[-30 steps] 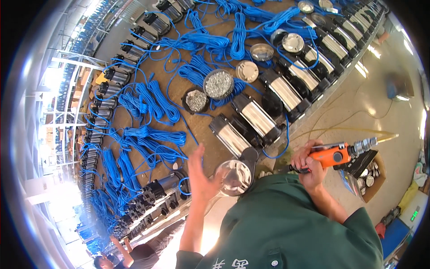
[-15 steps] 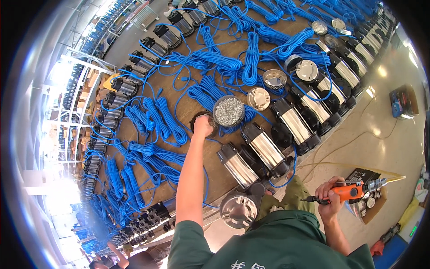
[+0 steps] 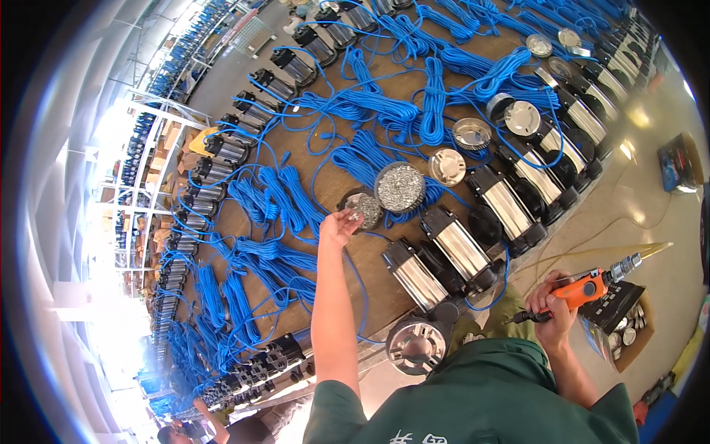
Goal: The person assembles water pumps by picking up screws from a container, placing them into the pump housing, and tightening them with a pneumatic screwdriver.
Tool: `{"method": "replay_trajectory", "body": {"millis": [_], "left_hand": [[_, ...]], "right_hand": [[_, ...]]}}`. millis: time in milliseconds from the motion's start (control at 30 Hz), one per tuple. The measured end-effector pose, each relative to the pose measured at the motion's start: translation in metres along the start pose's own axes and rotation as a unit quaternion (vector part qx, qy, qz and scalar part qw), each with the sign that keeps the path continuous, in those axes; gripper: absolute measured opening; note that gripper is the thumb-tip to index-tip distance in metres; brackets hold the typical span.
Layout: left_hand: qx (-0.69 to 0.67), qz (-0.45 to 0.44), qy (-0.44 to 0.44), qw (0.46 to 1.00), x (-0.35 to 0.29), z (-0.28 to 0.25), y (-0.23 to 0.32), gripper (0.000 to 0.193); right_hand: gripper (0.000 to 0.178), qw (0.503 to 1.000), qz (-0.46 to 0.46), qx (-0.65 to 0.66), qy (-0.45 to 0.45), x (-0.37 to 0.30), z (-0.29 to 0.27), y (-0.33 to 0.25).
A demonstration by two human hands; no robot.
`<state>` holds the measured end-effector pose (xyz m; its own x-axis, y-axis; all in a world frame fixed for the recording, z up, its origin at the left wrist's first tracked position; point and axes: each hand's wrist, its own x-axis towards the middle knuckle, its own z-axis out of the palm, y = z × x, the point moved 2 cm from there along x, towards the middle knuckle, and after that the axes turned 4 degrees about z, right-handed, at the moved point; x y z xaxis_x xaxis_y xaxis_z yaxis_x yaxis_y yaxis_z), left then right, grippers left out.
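Observation:
My left hand (image 3: 339, 226) is stretched out over the wooden bench, its fingertips pinched on a few small shiny screws just beside a dark bowl of screws (image 3: 364, 208). A bigger round dish of screws (image 3: 399, 187) stands right behind that bowl. My right hand (image 3: 551, 309) is low at my right side, closed around an orange power screwdriver (image 3: 586, 287) whose bit points left. The round metal end of a pump (image 3: 416, 344) faces me at the bench's front edge, between my two arms.
Steel-bodied pumps (image 3: 458, 248) lie in a row along the bench's right edge, with round metal covers (image 3: 447, 166) behind them. Coils of blue cable (image 3: 277, 196) cover the bench. A cardboard box of parts (image 3: 625, 325) sits on the floor at right. Another person (image 3: 222, 431) works at the lower left.
My left hand went from open near the front pump out to the screw bowl, and now hovers beside it with screws pinched. The right hand kept hold of the screwdriver.

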<state>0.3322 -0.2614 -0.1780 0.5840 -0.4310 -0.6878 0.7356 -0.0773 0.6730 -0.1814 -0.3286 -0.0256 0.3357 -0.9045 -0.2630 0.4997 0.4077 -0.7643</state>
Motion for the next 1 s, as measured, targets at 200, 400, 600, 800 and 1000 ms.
{"method": "replay_trajectory", "body": {"millis": [200,400,600,800,1000], "left_hand": [[0.032,0.04,-0.026,0.998,-0.006,-0.009,0.002,0.029],[0.104,0.087,-0.006,0.991,0.0,-0.008,0.0,0.034],[0.049,0.092,-0.045,0.994,0.001,-0.001,0.001,0.029],[0.183,0.068,-0.04,0.98,-0.004,0.015,0.003,0.021],[0.831,0.189,0.034,0.521,0.007,0.051,-0.018,0.029]], "right_hand": [[0.034,0.999,-0.002,-0.01,-0.031,-0.001,0.006,0.005],[0.032,1.0,0.007,-0.01,-0.021,-0.005,0.007,0.007],[0.032,1.0,0.007,-0.009,-0.003,-0.007,0.001,0.008],[0.031,1.0,0.012,-0.017,-0.002,-0.004,0.005,0.002],[0.031,0.999,0.025,-0.037,0.01,-0.007,-0.004,0.003]]}}
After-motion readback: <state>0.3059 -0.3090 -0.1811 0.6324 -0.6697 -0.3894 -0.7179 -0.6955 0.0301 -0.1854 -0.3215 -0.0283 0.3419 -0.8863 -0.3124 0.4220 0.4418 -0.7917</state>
